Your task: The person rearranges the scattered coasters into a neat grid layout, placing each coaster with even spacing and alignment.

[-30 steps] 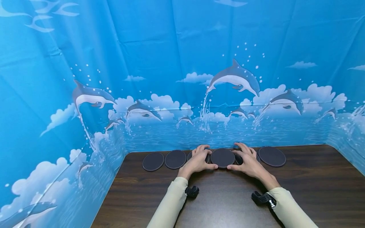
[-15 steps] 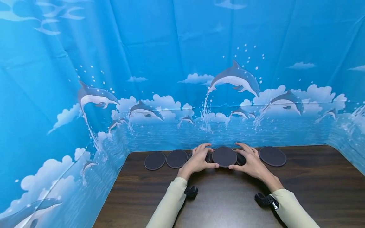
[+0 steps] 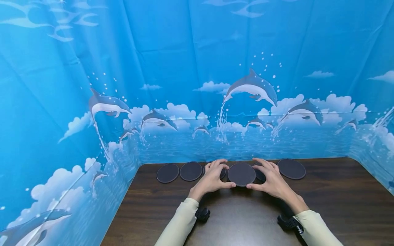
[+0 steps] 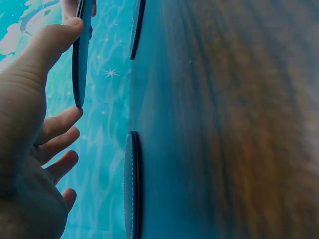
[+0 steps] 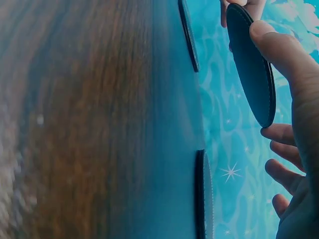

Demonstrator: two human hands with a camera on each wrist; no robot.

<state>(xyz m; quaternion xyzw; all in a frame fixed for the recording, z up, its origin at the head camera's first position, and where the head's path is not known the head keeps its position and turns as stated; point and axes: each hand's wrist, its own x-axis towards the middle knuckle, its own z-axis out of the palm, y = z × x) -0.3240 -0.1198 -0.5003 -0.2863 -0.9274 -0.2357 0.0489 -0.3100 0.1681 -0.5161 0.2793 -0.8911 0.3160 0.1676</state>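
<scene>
Both hands hold one dark round coaster [image 3: 241,174] by its edges, raised off the table, as both wrist views show. The left hand [image 3: 211,178] pinches its left side between thumb and a fingertip; in the left wrist view that hand [image 4: 35,114] has its other fingers spread below the coaster [image 4: 81,59]. On the opposite side the right hand [image 3: 272,181] grips likewise, and in the right wrist view the right hand [image 5: 299,99] has thumb and fingertip on the rim of the coaster [image 5: 251,69].
More dark coasters lie along the back edge of the brown wooden table [image 3: 240,218]: two at left [image 3: 167,173], one at far right [image 3: 291,168], others partly hidden behind the hands. A blue dolphin-print curtain [image 3: 197,68] hangs behind and at the left.
The held coaster and both hands appear slightly lower in the head view than half a second ago. The head view has shifted a little. Both hands keep their hold.
</scene>
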